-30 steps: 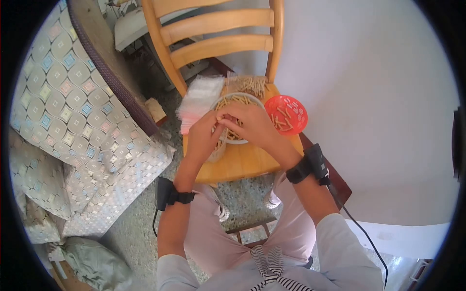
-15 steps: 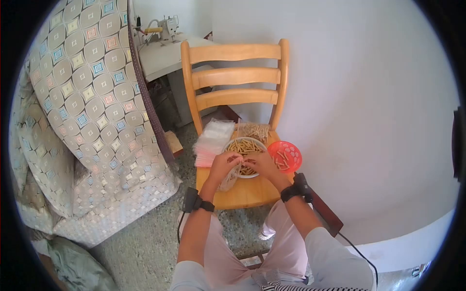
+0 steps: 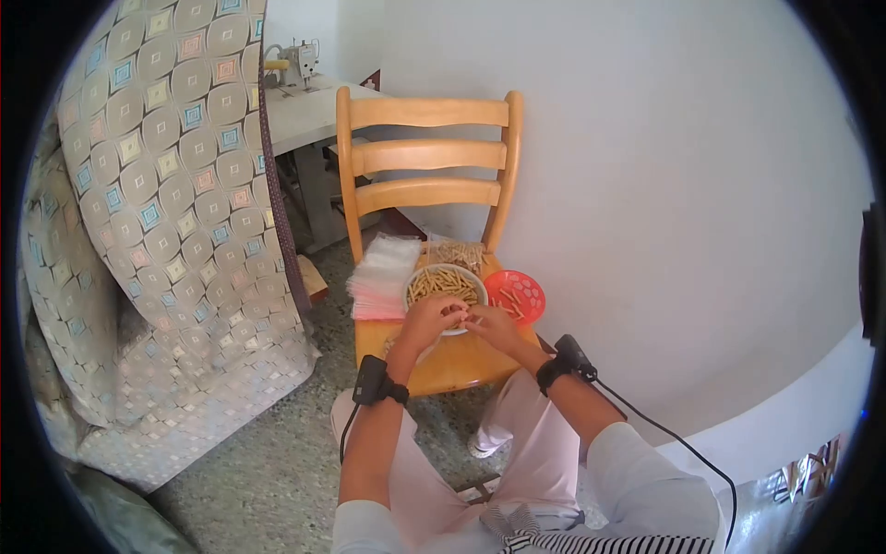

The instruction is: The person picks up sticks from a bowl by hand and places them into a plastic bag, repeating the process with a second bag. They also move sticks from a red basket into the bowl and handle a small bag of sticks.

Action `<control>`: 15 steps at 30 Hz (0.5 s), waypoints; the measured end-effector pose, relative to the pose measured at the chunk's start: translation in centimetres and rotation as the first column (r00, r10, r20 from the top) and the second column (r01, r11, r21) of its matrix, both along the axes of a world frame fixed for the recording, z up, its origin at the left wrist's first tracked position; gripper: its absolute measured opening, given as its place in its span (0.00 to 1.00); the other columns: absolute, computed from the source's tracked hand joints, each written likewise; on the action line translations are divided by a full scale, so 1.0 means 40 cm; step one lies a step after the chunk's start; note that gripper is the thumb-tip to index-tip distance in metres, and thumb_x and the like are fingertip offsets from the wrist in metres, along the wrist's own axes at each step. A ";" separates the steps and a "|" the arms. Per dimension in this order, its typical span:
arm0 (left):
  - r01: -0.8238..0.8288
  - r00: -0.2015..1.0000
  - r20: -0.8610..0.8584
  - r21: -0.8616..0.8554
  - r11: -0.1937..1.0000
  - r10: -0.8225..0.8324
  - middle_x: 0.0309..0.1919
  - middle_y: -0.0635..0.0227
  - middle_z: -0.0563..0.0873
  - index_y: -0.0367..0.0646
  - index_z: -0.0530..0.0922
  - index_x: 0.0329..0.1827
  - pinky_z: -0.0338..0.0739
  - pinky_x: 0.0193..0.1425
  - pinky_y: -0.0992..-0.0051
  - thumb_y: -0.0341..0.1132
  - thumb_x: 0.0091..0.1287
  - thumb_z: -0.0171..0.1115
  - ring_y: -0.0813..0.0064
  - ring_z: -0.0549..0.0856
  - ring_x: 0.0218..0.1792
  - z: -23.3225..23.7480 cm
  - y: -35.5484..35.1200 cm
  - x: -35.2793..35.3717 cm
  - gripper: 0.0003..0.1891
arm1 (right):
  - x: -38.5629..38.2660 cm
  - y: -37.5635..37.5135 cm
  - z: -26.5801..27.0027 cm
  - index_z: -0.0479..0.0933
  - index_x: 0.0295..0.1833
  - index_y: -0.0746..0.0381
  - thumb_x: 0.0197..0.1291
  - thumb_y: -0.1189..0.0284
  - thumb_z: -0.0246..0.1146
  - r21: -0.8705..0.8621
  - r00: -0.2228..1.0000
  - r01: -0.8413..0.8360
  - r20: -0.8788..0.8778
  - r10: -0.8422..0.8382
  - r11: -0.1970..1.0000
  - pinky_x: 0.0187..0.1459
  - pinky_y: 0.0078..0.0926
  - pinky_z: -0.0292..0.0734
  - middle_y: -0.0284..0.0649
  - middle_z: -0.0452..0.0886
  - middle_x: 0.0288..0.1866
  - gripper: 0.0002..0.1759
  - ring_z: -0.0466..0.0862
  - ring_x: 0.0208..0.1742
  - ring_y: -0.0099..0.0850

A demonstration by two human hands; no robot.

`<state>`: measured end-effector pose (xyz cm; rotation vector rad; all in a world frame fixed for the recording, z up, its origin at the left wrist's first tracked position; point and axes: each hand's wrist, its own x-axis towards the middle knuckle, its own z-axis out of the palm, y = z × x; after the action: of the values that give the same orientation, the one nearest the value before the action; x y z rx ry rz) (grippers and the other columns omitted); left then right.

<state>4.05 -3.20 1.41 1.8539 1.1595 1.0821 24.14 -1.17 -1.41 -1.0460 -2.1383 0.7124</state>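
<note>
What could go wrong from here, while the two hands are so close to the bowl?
The red basket seems to overhang the edge of the chair, so a bump from the right hand might tip it. The stacked plastic bags lie near the opposite edge and could slide off.

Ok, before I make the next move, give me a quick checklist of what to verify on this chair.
1. Bowl standing on the seat: ok.
2. Sticks left in the bowl: ok, plenty show.
3. Flat bags within reach: ok, stacked left of the bowl.
4. Basket fully on the seat: not ok, it seems to jut past the right edge; a few sticks lie inside.
5. Left hand and right hand together: ok, fingertips close at the bowl's near side.
6. Firm hold between the fingertips: cannot tell, too small and partly hidden.
</note>
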 end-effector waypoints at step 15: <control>-0.411 0.830 -0.330 0.183 0.893 0.450 0.41 0.65 0.89 0.47 0.85 0.54 0.81 0.42 0.67 0.35 0.64 0.65 0.64 0.88 0.35 0.040 -0.070 -0.097 0.15 | -0.070 -0.027 0.105 0.83 0.49 0.59 0.67 0.64 0.62 -0.030 0.982 0.050 0.185 -0.044 0.998 0.38 0.34 0.79 0.41 0.86 0.34 0.12 0.87 0.38 0.39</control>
<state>0.19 -5.99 3.02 1.9815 1.8438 1.0739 21.32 -2.25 2.81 -1.2193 -2.2561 0.6539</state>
